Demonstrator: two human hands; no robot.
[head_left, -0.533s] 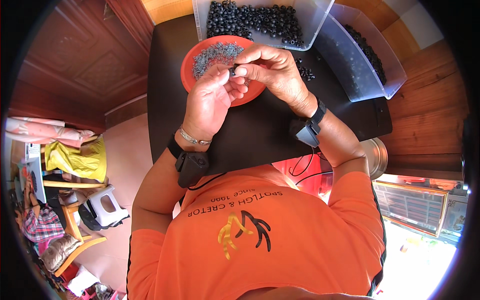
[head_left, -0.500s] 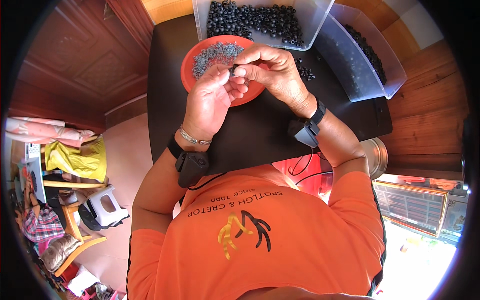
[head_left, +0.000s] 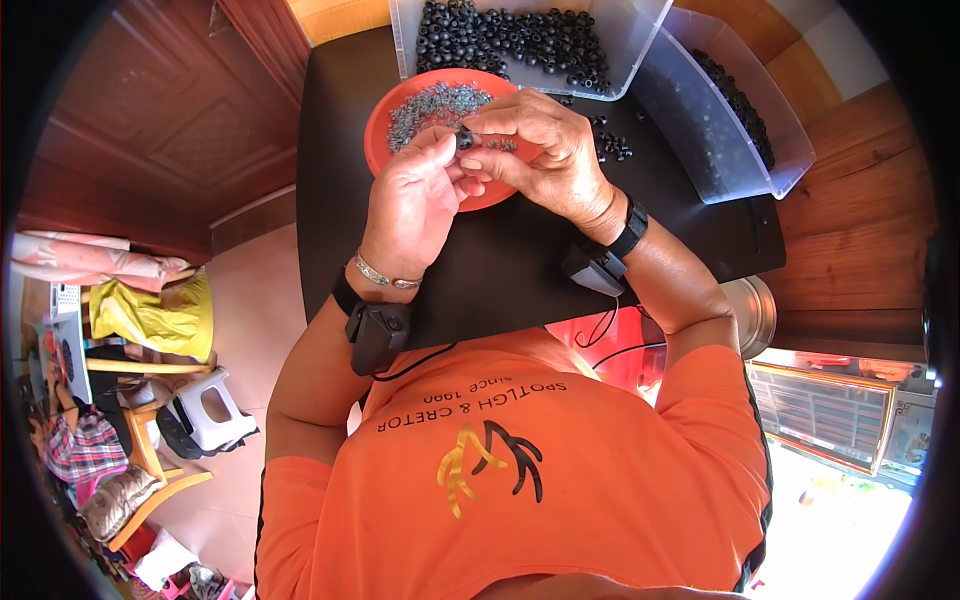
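My left hand (head_left: 412,200), palm turned up, pinches a small black round part (head_left: 464,139) between thumb and fingers. My right hand (head_left: 545,150) reaches over from the right, its thumb and index finger curved around the same part, the index fingertip at its upper side. Whether a smaller piece sits between the fingertips I cannot make out. Both hands are over an orange-red bowl (head_left: 374,150) that holds many small grey metallic pieces (head_left: 435,104).
A clear plastic bin (head_left: 635,60) of black round parts stands at the back. Another clear bin (head_left: 720,180) with similar parts is at its right. Loose black parts (head_left: 615,148) lie on the dark table (head_left: 480,280). Wristbands carry small black devices, with cables below.
My right thumb has moved down, away from the index fingertip, so more of the black part shows. The left hand has stayed nearly in place.
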